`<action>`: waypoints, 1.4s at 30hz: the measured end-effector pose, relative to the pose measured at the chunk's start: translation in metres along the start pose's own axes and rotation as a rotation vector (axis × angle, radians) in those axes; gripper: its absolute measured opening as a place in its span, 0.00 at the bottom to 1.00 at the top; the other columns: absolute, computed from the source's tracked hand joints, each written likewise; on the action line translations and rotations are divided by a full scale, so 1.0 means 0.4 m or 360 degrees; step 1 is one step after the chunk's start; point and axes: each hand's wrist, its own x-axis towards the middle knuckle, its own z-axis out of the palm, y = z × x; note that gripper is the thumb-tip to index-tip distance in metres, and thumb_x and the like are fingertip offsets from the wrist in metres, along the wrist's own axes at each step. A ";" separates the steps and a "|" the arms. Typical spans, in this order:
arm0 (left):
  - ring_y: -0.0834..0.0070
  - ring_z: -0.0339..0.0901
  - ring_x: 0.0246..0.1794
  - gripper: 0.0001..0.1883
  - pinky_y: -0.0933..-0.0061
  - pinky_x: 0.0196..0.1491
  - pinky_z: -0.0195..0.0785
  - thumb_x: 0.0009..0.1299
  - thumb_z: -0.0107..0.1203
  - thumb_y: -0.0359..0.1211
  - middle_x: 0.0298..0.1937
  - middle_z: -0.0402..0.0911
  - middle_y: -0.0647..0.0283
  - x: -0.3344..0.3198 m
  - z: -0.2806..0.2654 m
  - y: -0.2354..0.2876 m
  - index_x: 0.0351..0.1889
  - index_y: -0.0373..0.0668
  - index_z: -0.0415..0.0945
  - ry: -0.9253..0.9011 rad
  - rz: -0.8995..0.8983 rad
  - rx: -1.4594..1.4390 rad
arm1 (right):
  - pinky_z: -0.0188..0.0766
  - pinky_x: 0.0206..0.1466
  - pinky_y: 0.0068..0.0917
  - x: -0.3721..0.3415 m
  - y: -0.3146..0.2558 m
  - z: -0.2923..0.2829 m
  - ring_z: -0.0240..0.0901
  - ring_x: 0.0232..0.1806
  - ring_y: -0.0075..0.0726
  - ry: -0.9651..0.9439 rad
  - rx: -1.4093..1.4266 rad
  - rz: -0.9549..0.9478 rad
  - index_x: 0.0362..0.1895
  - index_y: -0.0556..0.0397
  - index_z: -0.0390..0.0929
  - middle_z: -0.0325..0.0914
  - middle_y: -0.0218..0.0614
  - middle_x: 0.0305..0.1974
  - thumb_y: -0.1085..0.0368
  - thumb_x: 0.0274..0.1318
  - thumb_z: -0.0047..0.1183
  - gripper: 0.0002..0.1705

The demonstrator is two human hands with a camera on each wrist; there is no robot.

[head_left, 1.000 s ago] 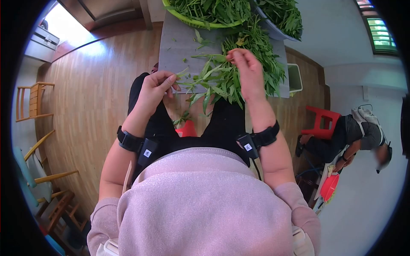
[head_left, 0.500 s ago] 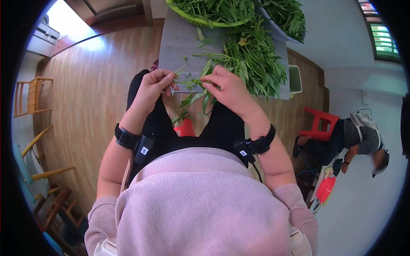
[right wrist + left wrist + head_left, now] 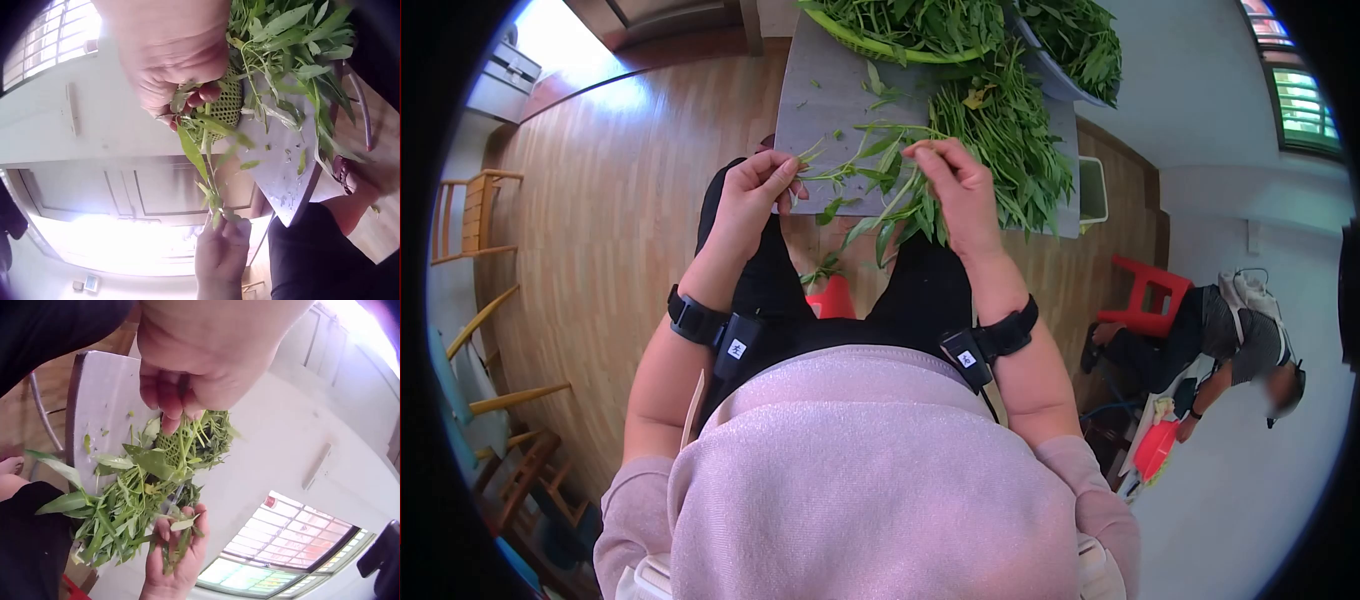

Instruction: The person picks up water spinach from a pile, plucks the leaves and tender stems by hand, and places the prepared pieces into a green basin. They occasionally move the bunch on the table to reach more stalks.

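In the head view my left hand [image 3: 760, 192] pinches a thin stem of water spinach [image 3: 836, 176] above the table's near edge. My right hand [image 3: 962, 196], a short way to the right, has its fingers curled round some water spinach leaves [image 3: 181, 540], seen in the left wrist view. From the right wrist, the stem [image 3: 214, 197] rises from the left hand's fingertips toward the right hand. Beside and behind the right hand lies a heap of long-leaved water spinach [image 3: 1010, 140] on the grey table [image 3: 820, 70].
A yellow-green basket [image 3: 890, 48] of greens and a pale basin [image 3: 1055, 75] stand at the table's far side. A bin [image 3: 1092, 190] is right of the table. A red stool [image 3: 1145, 297] and a bending person [image 3: 1240, 345] are at right; wooden chairs [image 3: 475, 220] at left.
The right hand came from the heap across to the stem near the left hand, then moved back right with leaves in its fingers. The left hand has stayed nearly in place.
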 end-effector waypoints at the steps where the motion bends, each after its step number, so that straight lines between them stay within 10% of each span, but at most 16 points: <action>1: 0.87 0.66 0.18 0.08 0.87 0.24 0.56 0.70 0.50 0.32 0.23 0.77 0.67 0.000 0.002 0.002 0.36 0.36 0.75 0.0002 -0.0001 -0.0002 | 0.60 0.32 0.16 0.001 -0.014 -0.005 0.62 0.30 0.17 -0.0002 -0.0001 0.0001 0.35 0.57 0.78 0.72 0.23 0.31 0.66 0.59 0.49 0.07; 8: 0.88 0.65 0.18 0.09 0.88 0.24 0.57 0.70 0.50 0.33 0.23 0.76 0.68 0.004 0.007 0.005 0.38 0.36 0.75 -0.0016 0.0070 0.0319 | 0.57 0.28 0.15 0.004 -0.044 0.011 0.60 0.27 0.14 -0.0272 0.0139 0.0224 0.38 0.52 0.75 0.74 0.23 0.29 0.62 0.61 0.47 0.09; 14: 0.90 0.64 0.17 0.07 0.88 0.21 0.55 0.68 0.52 0.31 0.22 0.75 0.69 0.004 0.025 0.015 0.36 0.36 0.76 0.0001 0.0144 0.0436 | 0.69 0.38 0.37 0.017 -0.013 0.083 0.72 0.36 0.45 -0.0487 -0.1087 -0.0405 0.33 0.50 0.79 0.77 0.37 0.30 0.58 0.49 0.52 0.11; 24: 0.88 0.65 0.19 0.09 0.87 0.25 0.57 0.70 0.49 0.33 0.23 0.76 0.68 0.006 0.017 0.009 0.38 0.37 0.75 -0.0070 0.0056 0.0232 | 0.70 0.37 0.36 0.004 0.007 0.110 0.71 0.36 0.43 -0.0545 -0.1292 -0.0544 0.30 0.52 0.78 0.75 0.36 0.29 0.62 0.49 0.52 0.09; 31: 0.88 0.64 0.21 0.10 0.89 0.26 0.56 0.71 0.48 0.35 0.24 0.75 0.69 0.006 -0.017 -0.001 0.38 0.39 0.75 0.0040 -0.0012 -0.0020 | 0.63 0.31 0.21 0.032 0.000 0.060 0.64 0.28 0.20 -0.0066 -0.0016 -0.0132 0.30 0.55 0.76 0.70 0.22 0.25 0.60 0.58 0.48 0.12; 33: 0.89 0.64 0.21 0.10 0.89 0.26 0.56 0.72 0.47 0.35 0.24 0.74 0.69 0.004 -0.019 -0.004 0.38 0.39 0.75 0.0021 -0.0063 -0.0017 | 0.64 0.31 0.17 0.036 -0.012 0.021 0.65 0.28 0.20 -0.0012 0.0596 0.0589 0.37 0.54 0.74 0.69 0.24 0.28 0.65 0.58 0.46 0.07; 42: 0.89 0.65 0.21 0.10 0.89 0.27 0.58 0.72 0.47 0.36 0.24 0.75 0.69 0.004 -0.013 -0.013 0.39 0.40 0.74 -0.0053 -0.0171 -0.0139 | 0.56 0.25 0.17 0.035 -0.002 0.024 0.63 0.27 0.20 -0.0015 0.0947 0.0626 0.35 0.52 0.71 0.68 0.28 0.31 0.62 0.60 0.43 0.08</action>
